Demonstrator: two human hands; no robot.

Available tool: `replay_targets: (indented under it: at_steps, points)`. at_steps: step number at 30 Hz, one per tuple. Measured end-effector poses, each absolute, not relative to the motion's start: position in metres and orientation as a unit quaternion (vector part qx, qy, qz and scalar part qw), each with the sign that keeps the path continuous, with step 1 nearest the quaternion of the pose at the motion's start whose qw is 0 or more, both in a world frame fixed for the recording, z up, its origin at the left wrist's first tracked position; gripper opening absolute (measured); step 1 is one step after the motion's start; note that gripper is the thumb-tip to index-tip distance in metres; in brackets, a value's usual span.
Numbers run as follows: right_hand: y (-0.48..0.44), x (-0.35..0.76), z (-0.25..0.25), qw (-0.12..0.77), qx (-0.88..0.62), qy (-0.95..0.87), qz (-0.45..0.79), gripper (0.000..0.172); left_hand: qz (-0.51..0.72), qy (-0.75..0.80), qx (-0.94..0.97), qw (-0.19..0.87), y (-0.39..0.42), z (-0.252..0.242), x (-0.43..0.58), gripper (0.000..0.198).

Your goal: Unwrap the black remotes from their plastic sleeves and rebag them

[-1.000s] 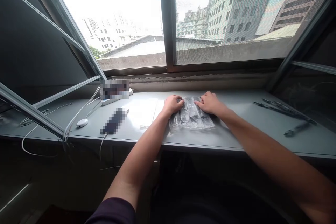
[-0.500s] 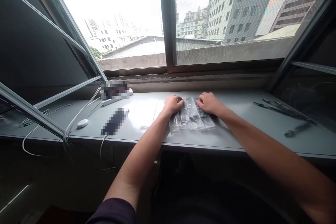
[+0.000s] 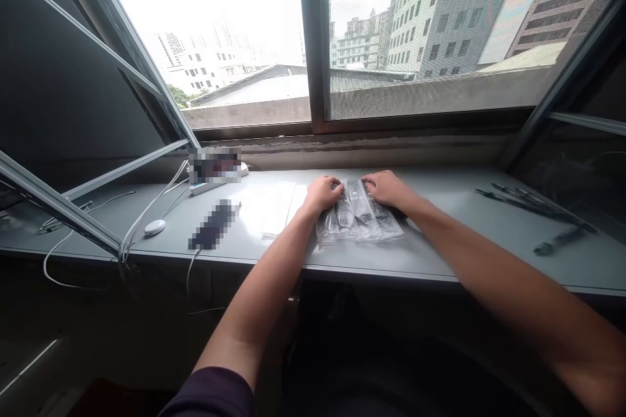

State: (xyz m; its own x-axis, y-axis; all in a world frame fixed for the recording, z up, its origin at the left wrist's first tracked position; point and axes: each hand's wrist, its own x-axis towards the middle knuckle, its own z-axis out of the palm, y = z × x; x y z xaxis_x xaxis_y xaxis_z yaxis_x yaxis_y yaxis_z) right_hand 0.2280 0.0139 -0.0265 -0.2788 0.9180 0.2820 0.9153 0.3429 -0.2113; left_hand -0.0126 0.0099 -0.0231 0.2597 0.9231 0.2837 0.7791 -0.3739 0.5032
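Several slim, dark things in clear plastic bags (image 3: 362, 212) lie side by side on the desk, their lower ends loose and crinkled. They look like remote controls, though glare and wrapping blur the detail. At the far left corner of this row, my left hand (image 3: 323, 193) has its fingers curled over the plastic, thumb against the bag. My right hand (image 3: 386, 187) lies over the far right part, index finger stretched across the top edge and thumb apart from it. Both hands hide portions of the outer bags.
White sheets (image 3: 278, 208) lie left of the bags. Farther left are a blurred-out device (image 3: 214, 225) on a cable, a round white puck (image 3: 154, 228) and a power strip (image 3: 218, 187). Dark rods (image 3: 533, 205) and a short dark tool (image 3: 557, 242) lie at right. Metal frames flank the desk.
My right hand has shifted slightly left, its index finger reaching farther over the bags' far edge. My left hand and the bags have barely moved.
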Motion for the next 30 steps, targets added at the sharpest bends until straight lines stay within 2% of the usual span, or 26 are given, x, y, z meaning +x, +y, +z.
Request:
replay_targets:
  at_steps: [10, 17, 21, 30]
  points:
    - [0.023, 0.229, -0.017, 0.188, -0.597, -0.780, -0.007, 0.031, 0.274, 0.544, 0.781, 0.138, 0.013, -0.026, -0.013, 0.033]
    - [0.024, 0.231, -0.015, 0.211, -0.586, -0.782, -0.014, 0.032, 0.271, 0.545, 0.781, 0.138, 0.013, -0.025, -0.013, 0.033]
    - [0.019, 0.232, -0.010, 0.259, -0.576, -0.775, -0.019, 0.027, 0.269, 0.542, 0.784, 0.137, 0.012, -0.024, -0.013, 0.034]
    - [0.002, 0.233, 0.008, 0.434, -0.562, -0.704, -0.012, 0.024, 0.321, 0.527, 0.776, 0.132, 0.006, -0.016, -0.012, 0.029]
